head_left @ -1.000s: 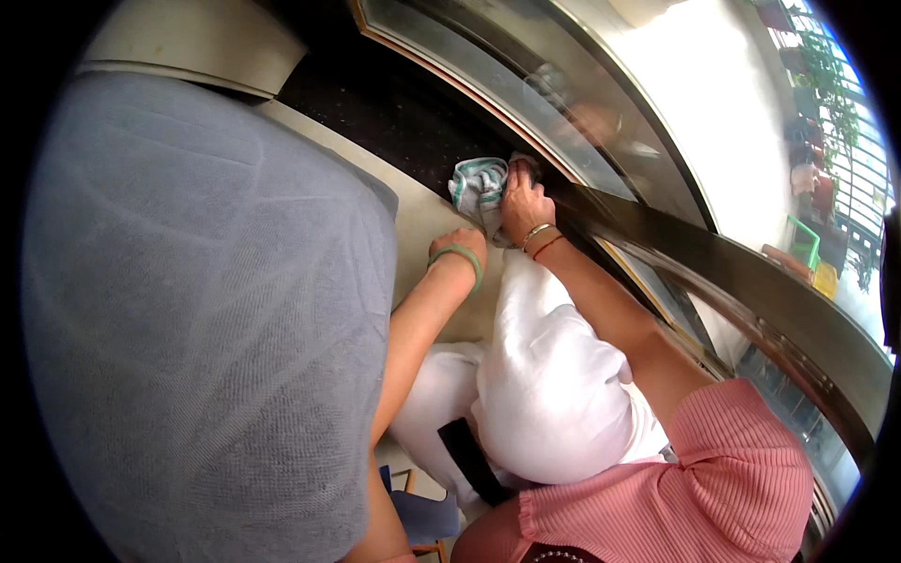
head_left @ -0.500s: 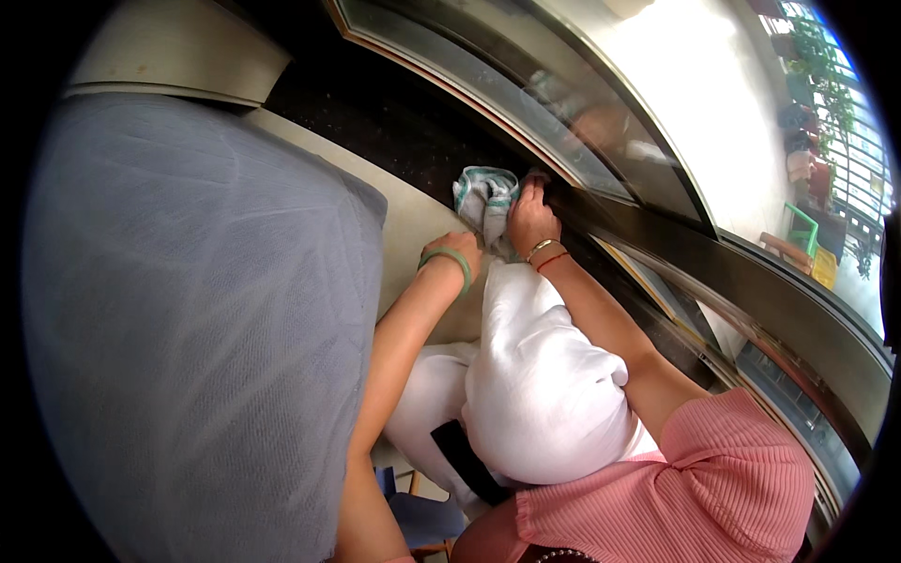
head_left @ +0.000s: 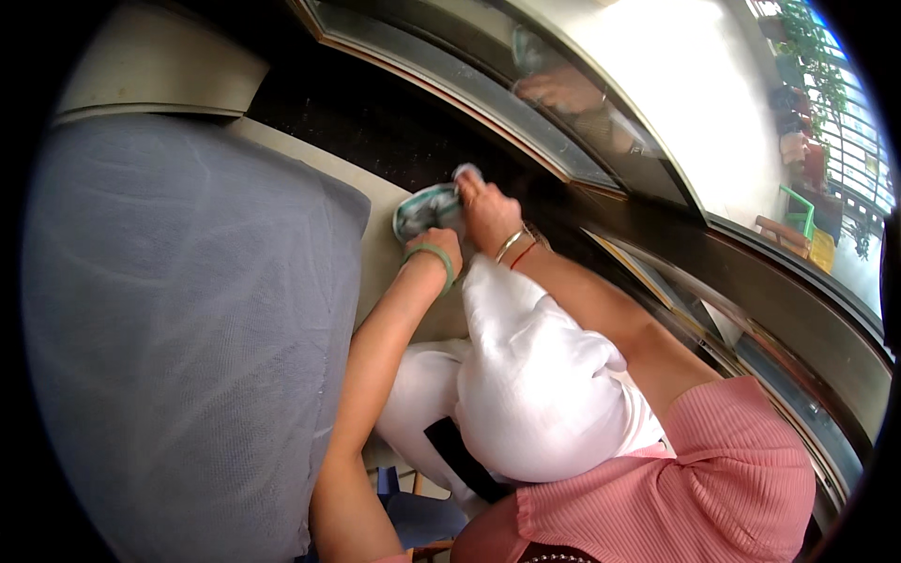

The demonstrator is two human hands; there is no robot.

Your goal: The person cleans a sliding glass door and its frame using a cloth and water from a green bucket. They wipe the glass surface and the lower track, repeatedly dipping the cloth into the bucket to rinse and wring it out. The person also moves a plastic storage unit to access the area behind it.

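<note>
A grey fabric cover (head_left: 188, 328) fills your left; a framed glass door (head_left: 432, 61) stands right. The green-striped cloth (head_left: 425, 210) is between them. Your right hand (head_left: 491, 218) is clenched on its right end. Your left hand (head_left: 441, 246) is curled at its near edge; its hold cannot be determined.

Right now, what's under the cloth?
Pale floor and a dark strip show around the cloth; what it covers is hidden, and contact with the floor isn't clear.
</note>
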